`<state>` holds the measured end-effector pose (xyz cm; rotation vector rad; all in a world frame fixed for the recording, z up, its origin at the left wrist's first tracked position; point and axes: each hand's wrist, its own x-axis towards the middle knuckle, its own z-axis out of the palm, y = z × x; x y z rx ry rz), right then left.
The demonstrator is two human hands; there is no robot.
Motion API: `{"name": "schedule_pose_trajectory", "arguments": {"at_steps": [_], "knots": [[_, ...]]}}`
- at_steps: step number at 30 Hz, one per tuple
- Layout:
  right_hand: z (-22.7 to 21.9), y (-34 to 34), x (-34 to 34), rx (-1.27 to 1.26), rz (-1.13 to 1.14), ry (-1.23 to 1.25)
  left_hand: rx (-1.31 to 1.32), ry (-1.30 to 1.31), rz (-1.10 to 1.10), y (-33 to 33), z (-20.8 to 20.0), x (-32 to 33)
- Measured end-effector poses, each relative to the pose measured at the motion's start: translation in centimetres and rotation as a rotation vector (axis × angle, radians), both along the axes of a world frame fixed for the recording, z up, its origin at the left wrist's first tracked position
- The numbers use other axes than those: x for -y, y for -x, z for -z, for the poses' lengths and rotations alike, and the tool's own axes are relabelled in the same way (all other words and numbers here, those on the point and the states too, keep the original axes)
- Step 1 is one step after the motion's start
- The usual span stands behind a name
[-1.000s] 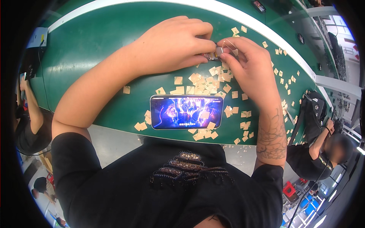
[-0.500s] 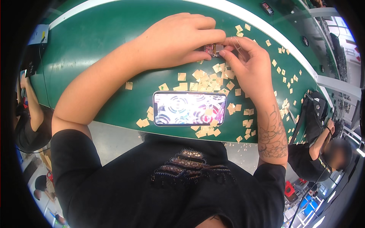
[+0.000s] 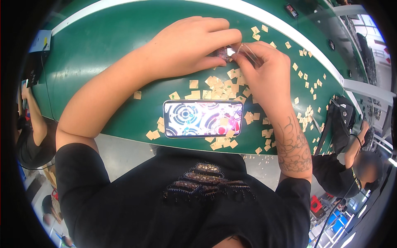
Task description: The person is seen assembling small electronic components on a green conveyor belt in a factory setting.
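My left hand is at the far middle of the green table, thumb and fingers closed on a small dark-red part. A bright whitish patch shows at the part's right side; its exact kind is too small to make out. My right hand meets it from the right, thumb and index fingertip bent together at that patch. Thin pale looped strands run between the right fingers. Just nearer than the hands lies a heap of small tan adhesive squares. Below the heap is a phone with a lit, patterned screen.
More tan squares are scattered along the right side of the green table. A white strip edges its far side. A black bag rests at the right, beside a seated person. Another person sits at the left.
The whole view has shifted slightly. My right thumb and index finger have moved a little left, closer against the small part. My left hand keeps its grip.
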<state>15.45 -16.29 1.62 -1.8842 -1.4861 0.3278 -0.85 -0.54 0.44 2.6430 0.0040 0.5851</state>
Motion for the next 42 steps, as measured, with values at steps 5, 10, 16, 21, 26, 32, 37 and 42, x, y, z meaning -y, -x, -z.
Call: {"name": "schedule_pose_trajectory", "arguments": {"at_steps": [5, 10, 16, 21, 26, 32, 37, 42], "knots": [[-0.1, -0.4, -0.7, -0.080, -0.008, 0.047, -0.019, -0.008, -0.007, 0.1, -0.3, 0.0], [0.1, -0.9, -0.7, -0.091, -0.010, 0.039, -0.045, 0.001, -0.024, 0.0, -0.5, 0.0], [0.1, -1.3, 0.0, -0.065, -0.107, -0.040, -0.081, -0.015, -0.064, 0.0, -0.3, 0.1], [0.4, -1.2, 0.0, 0.013, -0.171, -0.033, -0.039, -0.046, -0.046, 0.0, 0.0, -0.1], [0.3, -1.5, -0.1, 0.110, -0.201, 0.018, 0.007, -0.078, -0.029, -0.1, 0.1, -0.2], [0.6, -2.0, -0.2, 0.067, -0.226, -0.103, 0.027, -0.059, -0.011, -0.2, 0.1, -0.2], [0.0, -2.1, -0.2, -0.119, -0.002, -0.023, 0.109, -0.079, 0.010, -0.3, -0.1, -0.2], [0.7, -2.7, -0.2, -0.573, -0.077, 0.039, 0.436, -0.103, -0.007, -2.3, 0.7, -0.3]]}}
